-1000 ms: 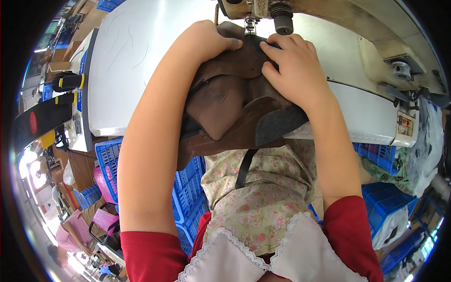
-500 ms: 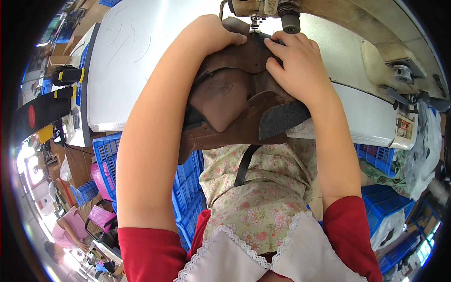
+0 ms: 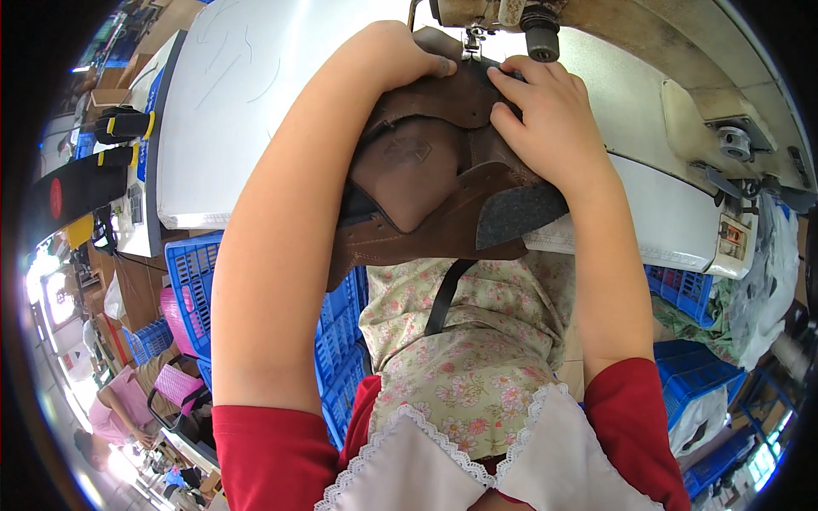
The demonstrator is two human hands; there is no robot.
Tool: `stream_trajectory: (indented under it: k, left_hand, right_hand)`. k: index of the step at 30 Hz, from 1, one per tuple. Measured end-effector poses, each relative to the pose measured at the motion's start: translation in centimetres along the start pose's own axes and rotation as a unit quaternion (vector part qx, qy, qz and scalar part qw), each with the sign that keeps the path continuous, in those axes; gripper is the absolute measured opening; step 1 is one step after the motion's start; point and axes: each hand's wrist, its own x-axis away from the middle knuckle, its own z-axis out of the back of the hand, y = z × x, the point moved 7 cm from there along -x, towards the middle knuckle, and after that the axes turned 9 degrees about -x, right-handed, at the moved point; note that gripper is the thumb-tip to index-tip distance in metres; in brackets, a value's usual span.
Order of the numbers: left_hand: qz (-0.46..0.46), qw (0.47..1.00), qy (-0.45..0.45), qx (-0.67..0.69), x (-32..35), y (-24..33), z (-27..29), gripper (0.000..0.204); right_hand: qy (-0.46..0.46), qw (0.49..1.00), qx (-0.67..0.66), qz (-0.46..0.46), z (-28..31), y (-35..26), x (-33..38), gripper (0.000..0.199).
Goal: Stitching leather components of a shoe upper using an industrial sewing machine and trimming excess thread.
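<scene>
A brown leather shoe upper (image 3: 409, 175), with stitched panels, punched holes and a dark fuzzy lining (image 3: 520, 215), lies on the white table of a sewing machine. Its far edge reaches the presser foot (image 3: 471, 47). My left hand (image 3: 400, 55) grips the upper just left of the foot; the thumb presses on top and the other fingers are mostly hidden. On the right, my right hand (image 3: 547, 119) holds the leather with bent fingers, index finger and thumb against it close to the foot. The needle's point is too small to make out.
The machine's arm (image 3: 665, 34) arches over the far right. Blue plastic crates (image 3: 192, 289) stand below the table at left, with another blue crate (image 3: 694, 375) at right. Black tool-like objects (image 3: 85, 192) sit at far left. A seated person in pink (image 3: 119, 409) is in the background.
The view has shifted slightly, so the scene sits a little differently in the picture. Both hands stay on the shoe upper beside the presser foot, with little visible movement.
</scene>
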Motion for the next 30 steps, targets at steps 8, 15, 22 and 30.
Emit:
stream_trajectory:
  k: [8, 15, 22, 30]
  left_hand:
    - [0.017, 1.0, -0.005, -0.013, -0.43, -0.11, -0.36, 0.069]
    - [0.017, 1.0, 0.003, 0.0, -0.37, -0.16, -0.56, 0.071]
    - [0.014, 1.0, 0.004, -0.008, -0.49, 0.13, -0.38, 0.074]
    - [0.028, 0.999, 0.01, -0.011, -0.32, 0.07, -0.34, 0.073]
  right_hand:
    - [0.004, 1.0, 0.005, -0.003, 0.02, 0.15, 0.1, 0.032]
    - [0.001, 1.0, 0.001, -0.01, -0.26, 0.33, 0.13, 0.032]
    - [0.001, 1.0, -0.001, -0.009, -0.2, 0.39, 0.0, 0.032]
    - [-0.009, 1.0, 0.011, -0.013, -0.15, 0.22, -0.17, 0.033]
